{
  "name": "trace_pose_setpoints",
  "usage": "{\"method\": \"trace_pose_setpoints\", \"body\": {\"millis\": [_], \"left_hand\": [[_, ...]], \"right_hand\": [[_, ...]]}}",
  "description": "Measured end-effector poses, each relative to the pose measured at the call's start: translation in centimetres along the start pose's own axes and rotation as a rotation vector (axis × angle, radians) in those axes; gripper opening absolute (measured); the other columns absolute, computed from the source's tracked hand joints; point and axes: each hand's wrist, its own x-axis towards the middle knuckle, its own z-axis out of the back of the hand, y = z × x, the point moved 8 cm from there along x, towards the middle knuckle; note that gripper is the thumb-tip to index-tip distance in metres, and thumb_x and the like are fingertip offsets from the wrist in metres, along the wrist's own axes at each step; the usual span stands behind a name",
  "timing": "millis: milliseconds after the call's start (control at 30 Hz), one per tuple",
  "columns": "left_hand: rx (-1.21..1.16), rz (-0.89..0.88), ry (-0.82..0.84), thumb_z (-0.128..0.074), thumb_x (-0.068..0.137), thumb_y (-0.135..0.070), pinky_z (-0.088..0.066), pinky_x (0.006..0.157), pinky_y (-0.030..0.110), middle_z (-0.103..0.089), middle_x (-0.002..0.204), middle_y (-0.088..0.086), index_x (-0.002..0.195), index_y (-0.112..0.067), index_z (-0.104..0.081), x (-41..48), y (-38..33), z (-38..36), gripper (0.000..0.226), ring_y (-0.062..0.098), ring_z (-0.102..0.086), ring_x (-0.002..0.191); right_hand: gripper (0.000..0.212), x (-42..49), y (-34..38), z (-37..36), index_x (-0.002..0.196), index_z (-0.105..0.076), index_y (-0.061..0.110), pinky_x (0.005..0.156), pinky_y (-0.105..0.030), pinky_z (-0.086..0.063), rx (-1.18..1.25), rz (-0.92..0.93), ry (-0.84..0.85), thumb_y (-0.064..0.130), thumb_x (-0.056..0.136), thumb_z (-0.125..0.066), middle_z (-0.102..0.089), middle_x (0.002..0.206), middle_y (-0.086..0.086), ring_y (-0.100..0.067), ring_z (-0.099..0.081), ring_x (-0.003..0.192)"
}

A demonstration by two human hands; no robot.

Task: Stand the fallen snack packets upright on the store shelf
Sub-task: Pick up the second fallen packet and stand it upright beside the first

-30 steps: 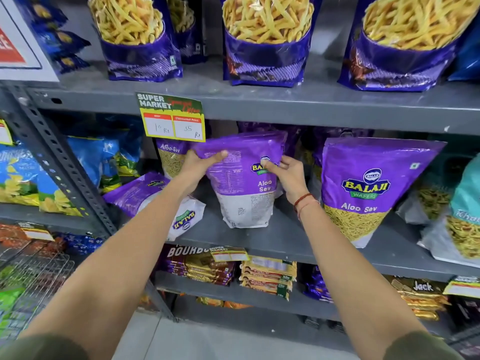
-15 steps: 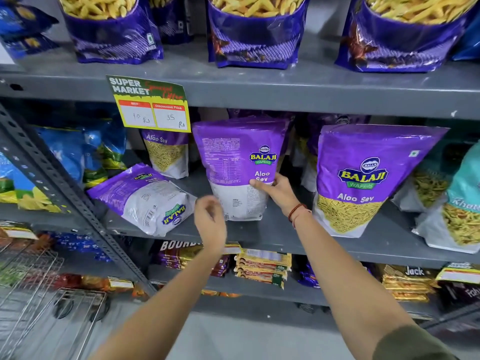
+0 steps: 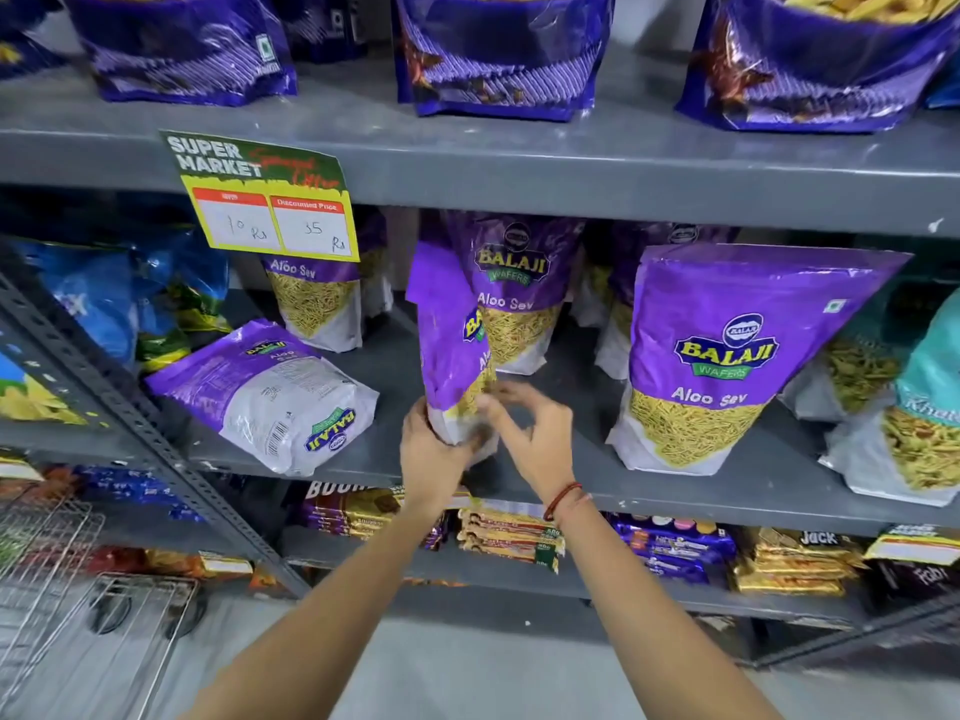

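Note:
A purple Aloo Sev packet [image 3: 451,335] stands upright on the grey middle shelf [image 3: 571,475], turned edge-on toward me. My left hand [image 3: 434,452] grips its white bottom. My right hand [image 3: 530,433] hovers beside the packet's base, fingers spread and blurred; contact is unclear. A second purple packet [image 3: 265,394] lies fallen on its back at the left of the shelf. More Aloo Sev packets stand upright: one behind [image 3: 519,283], one at the right [image 3: 727,356], one at the back left [image 3: 317,298].
A price tag [image 3: 265,200] hangs from the upper shelf edge. Blue packets [image 3: 130,298] fill the left bay behind a slotted upright [image 3: 130,423]. Teal packets [image 3: 924,407] stand far right. Biscuit packs [image 3: 509,537] line the lower shelf. A wire basket [image 3: 62,589] sits on the floor at left.
The held packet has turned from facing me to edge-on. My left hand has come up from below the shelf and gripped its base; my right hand has loosened off it.

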Motion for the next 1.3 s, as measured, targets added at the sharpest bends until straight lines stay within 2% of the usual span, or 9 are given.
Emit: {"method": "trace_pose_setpoints", "body": {"millis": [100,233,333,433,533,633,767,1167,1300], "left_hand": [[0.016,0.01,0.331,-0.086,0.055,-0.029,-0.045,0.072,0.01,-0.066,0.098,-0.012,0.107,-0.019,-0.057,2.8,1.0,-0.1,0.06,0.001,-0.063,0.089],[0.191,-0.017,0.622,-0.089,0.058,-0.018,-0.047,0.081,0.025,-0.069,0.1,-0.008,0.106,-0.021,-0.062,5.6,1.1,-0.5,0.055,-0.014,-0.062,0.082],[0.278,-0.027,0.523,-0.092,0.047,-0.033,-0.05,0.084,0.032,-0.069,0.108,0.002,0.111,-0.017,-0.059,8.2,0.9,0.5,0.074,0.01,-0.063,0.095],[0.134,0.06,0.408,-0.085,0.061,-0.007,-0.051,0.093,0.043,-0.063,0.12,0.023,0.121,-0.002,-0.05,9.1,1.6,1.0,0.069,0.024,-0.061,0.1],[0.07,0.073,0.406,-0.075,0.072,0.002,-0.049,0.091,0.035,-0.06,0.124,0.023,0.124,0.002,-0.05,8.5,1.6,0.6,0.058,0.025,-0.06,0.101],[0.032,0.069,0.436,-0.074,0.074,-0.003,-0.049,0.088,0.025,-0.062,0.12,0.017,0.123,-0.001,-0.053,8.2,1.5,0.2,0.053,0.022,-0.062,0.102],[0.001,0.036,0.441,-0.077,0.073,-0.006,-0.049,0.067,0.003,-0.062,0.106,0.004,0.12,-0.002,-0.056,7.0,0.7,0.1,0.052,0.002,-0.061,0.086],[-0.03,0.042,0.394,-0.082,0.067,-0.016,-0.053,0.073,0.012,-0.068,0.103,0.01,0.102,-0.008,-0.061,4.7,2.1,1.5,0.041,0.02,-0.066,0.098],[0.107,-0.055,0.361,-0.081,0.068,-0.027,-0.046,0.071,0.01,-0.065,0.104,0.003,0.116,-0.007,-0.059,4.6,0.3,2.4,0.056,0.015,-0.063,0.094]], "right_hand": [[0.063,0.8,-3.5,1.2,0.11,-0.062,0.015,0.084,-0.031,-0.051,0.06,-0.171,-0.126,0.057,0.065,-0.073,-0.066,0.098,-0.001,-0.012,-0.063,0.093],[0.106,2.0,-7.8,-0.5,0.145,-0.03,0.014,0.108,-0.036,-0.037,0.034,-0.357,0.166,0.042,0.06,-0.085,-0.042,0.139,-0.003,-0.017,-0.043,0.129],[0.112,2.7,-9.0,-2.0,0.144,-0.031,0.021,0.111,-0.036,-0.035,0.118,-0.404,0.354,0.045,0.051,-0.088,-0.048,0.139,0.006,-0.012,-0.043,0.131],[0.085,3.9,-9.8,-2.5,0.124,-0.051,0.024,0.107,-0.042,-0.042,0.098,-0.406,0.395,0.044,0.05,-0.089,-0.061,0.125,0.005,-0.015,-0.054,0.121],[0.048,4.6,-9.6,-2.0,0.1,-0.059,0.03,0.103,-0.045,-0.047,0.156,-0.395,0.334,0.016,0.063,-0.086,-0.066,0.115,-0.002,-0.02,-0.061,0.111],[0.046,4.3,-9.4,-1.5,0.098,-0.058,0.031,0.099,-0.039,-0.05,0.169,-0.401,0.329,0.01,0.066,-0.085,-0.067,0.113,-0.004,-0.021,-0.063,0.108],[0.046,3.3,-9.1,-1.0,0.099,-0.057,0.034,0.095,-0.033,-0.05,0.146,-0.383,0.305,0.017,0.066,-0.085,-0.067,0.11,0.002,-0.017,-0.063,0.107],[0.053,0.7,-8.1,-0.7,0.113,-0.054,0.018,0.095,-0.031,-0.05,0.056,-0.344,0.324,0.026,0.069,-0.083,-0.065,0.112,0.003,-0.015,-0.062,0.107],[0.056,-1.6,-6.9,1.0,0.107,-0.056,0.02,0.069,-0.02,-0.051,-0.096,-0.251,-0.01,0.052,0.067,-0.078,-0.064,0.093,0.003,-0.008,-0.061,0.081]]}}
